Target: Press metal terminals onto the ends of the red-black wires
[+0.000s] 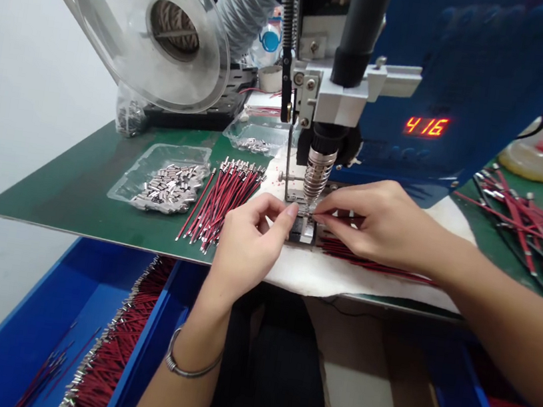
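Note:
My left hand (pixel 249 234) is pinched at the small metal fixture (pixel 302 229) under the machine's ribbed nozzle (pixel 317 176); what its fingertips hold is too small to name. My right hand (pixel 375 221) pinches the end of a red-and-black wire (pixel 345 219) at the same spot, fingertips almost meeting the left ones. More red wires (pixel 369 261) lie under my right wrist on a white cloth (pixel 332 276). A bundle of red wires (pixel 221 200) lies to the left of my left hand.
A clear bag of small metal terminals (pixel 168 182) lies on the green mat (pixel 76 189). The blue machine (pixel 472 70) shows 416 on its red display (pixel 426 126). A clear reel (pixel 150 18) hangs upper left. Loose wires (pixel 526 222) lie at right; blue bins (pixel 81 332) hold finished wires below.

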Motion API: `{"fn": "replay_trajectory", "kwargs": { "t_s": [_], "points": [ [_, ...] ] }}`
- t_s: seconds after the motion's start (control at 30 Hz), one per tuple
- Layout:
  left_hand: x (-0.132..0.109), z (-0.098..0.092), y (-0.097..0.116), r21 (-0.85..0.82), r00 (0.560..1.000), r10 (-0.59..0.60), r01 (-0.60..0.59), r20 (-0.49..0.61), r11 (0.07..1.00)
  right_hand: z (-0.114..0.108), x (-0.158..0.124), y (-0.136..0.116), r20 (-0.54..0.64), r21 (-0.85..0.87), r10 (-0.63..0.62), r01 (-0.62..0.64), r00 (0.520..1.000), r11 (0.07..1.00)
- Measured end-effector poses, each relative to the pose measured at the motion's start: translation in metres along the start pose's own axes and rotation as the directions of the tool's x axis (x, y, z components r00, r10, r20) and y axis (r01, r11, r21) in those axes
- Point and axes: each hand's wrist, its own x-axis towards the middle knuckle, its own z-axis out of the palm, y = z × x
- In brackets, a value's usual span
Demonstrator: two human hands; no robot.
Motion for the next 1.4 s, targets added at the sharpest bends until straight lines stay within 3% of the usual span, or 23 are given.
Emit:
{"fn": "replay_trajectory", "kwargs": {
  "t_s": [0.3, 1.4],
  "points": [
    [0.0045, 0.0098, -0.0055, -0.138, 0.997, -0.07, 0.068, -0.012, 0.988, 0.0012, -0.0018, 0.0023, 0.002, -0.014, -0.014, 0.014, 1.0, 1.0],
    [0.0032, 0.0119, -0.0022, -0.129, 0.996, -0.081, 0.077, -0.025, 0.989, 0.0022, -0.0023, 0.0009, 0.008, -0.058, -0.003, 0.003, 1.0, 0.998]
  ]
}}
